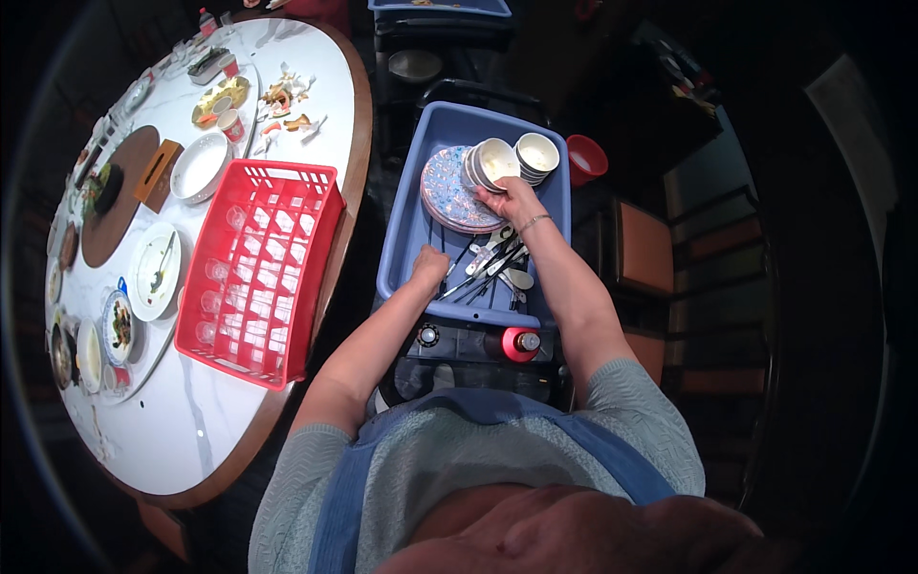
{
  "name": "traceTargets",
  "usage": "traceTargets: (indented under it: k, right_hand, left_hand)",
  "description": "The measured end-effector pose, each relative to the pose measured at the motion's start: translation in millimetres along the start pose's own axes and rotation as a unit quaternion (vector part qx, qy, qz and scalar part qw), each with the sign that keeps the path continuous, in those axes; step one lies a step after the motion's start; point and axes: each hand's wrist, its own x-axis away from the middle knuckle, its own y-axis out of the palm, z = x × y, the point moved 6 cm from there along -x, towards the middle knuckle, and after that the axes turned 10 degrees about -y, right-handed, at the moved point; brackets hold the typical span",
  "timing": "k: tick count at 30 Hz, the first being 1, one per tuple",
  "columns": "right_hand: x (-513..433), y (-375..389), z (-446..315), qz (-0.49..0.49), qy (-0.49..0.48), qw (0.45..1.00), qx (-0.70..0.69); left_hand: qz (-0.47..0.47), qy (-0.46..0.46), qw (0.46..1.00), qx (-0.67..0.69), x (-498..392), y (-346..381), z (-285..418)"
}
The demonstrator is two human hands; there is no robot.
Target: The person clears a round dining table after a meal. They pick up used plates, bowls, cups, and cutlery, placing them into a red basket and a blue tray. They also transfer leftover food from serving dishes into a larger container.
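Note:
A blue plastic tub [402, 215] stands before me on a dark cart. My right hand [510, 199] grips the lower edge of a tilted stack of white bowls [498, 159], over a pile of blue patterned plates [450, 188]. Beside it, a second bowl stack [537, 154] fills the tub's far right corner. My left hand [430, 267] is closed at the tub's left side, with thin dark chopsticks [431, 231] sticking out past its fingers. Spoons [518, 278] and more chopsticks [491, 281] lie loose in the near part of the tub.
Left of me, a round marble-topped table [237, 423] carries a red crate [188, 326] of upturned glasses, used dishes and food scraps [281, 100]. A red bottle [519, 344] stands at the cart's near edge. A red bowl [587, 159] and chairs [643, 247] are to the right.

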Motion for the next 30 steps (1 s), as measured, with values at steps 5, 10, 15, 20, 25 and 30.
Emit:
traceTargets:
  k: [5,10,15,20,25,30]
  right_hand:
    - [-17.1,-27.0,-13.5,-0.047,0.031,0.990,-0.129]
    - [-45.3,-47.1,-61.8,-0.069,-0.026,0.985,-0.157]
    - [-68.1,-82.2,-115.0,0.044,-0.182,0.980,-0.064]
    - [-72.2,-87.6,-121.3,0.122,-0.130,0.983,0.036]
    - [-38.5,-68.3,-109.4,0.072,-0.131,0.985,0.090]
    - [46.3,-92.8,-89.0,0.019,-0.063,0.987,0.147]
  left_hand:
    - [-0.010,0.016,1.000,-0.019,5.4,3.3,5.9]
    - [-0.020,0.025,0.999,-0.006,1.9,4.2,2.4]
    - [-0.003,0.042,0.999,-0.002,3.4,3.6,2.6]
    - [0.009,0.062,0.996,-0.055,-0.4,8.3,4.0]
    - [0.065,0.132,0.989,-0.015,23.2,-6.5,23.2]
    - [0.121,0.453,0.881,0.063,119.1,-58.9,38.5]
